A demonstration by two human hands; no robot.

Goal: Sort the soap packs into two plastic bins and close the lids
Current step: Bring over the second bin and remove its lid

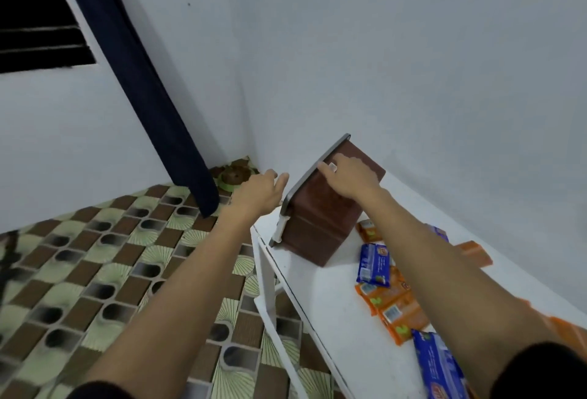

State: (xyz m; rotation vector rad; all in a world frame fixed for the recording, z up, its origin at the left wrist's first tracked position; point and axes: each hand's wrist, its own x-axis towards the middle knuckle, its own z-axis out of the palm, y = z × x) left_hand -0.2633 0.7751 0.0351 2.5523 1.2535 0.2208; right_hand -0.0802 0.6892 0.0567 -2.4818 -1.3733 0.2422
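My right grip [347, 178] lies palm down on a brown plastic bin [317, 227]. The fingers are stretched out fairly straight across its upward-facing wall, pressing rather than curling round it. The fingertips reach the edge of the lid [282, 225].

The bin is tipped over, so only its lower corner and edge rest on the white desk [320, 297] under my right forearm. The pale grey lid is on the bin and faces away from my right grip, toward my left one.

My left grip [262, 190] hangs in the air just beside the lid, past the desk's edge. It is open, with loosely spread fingers, and holds nothing. I cannot tell whether its fingertips touch the lid.

The soap packs lie loose on the desk on my body's side of the right grip, below my forearm:
- A blue pack [374, 265] lies just beside the bin's lower corner.
- Orange packs [400, 313] lie side by side under and beyond it.
- A second blue pack [441, 363] lies nearest my elbow.
- One small orange pack [368, 230] sits close against the bin.

Below my left grip is a floor [95, 271] patterned in brown and green. A dark blue curtain [143, 81] hangs down the pale wall beyond it.
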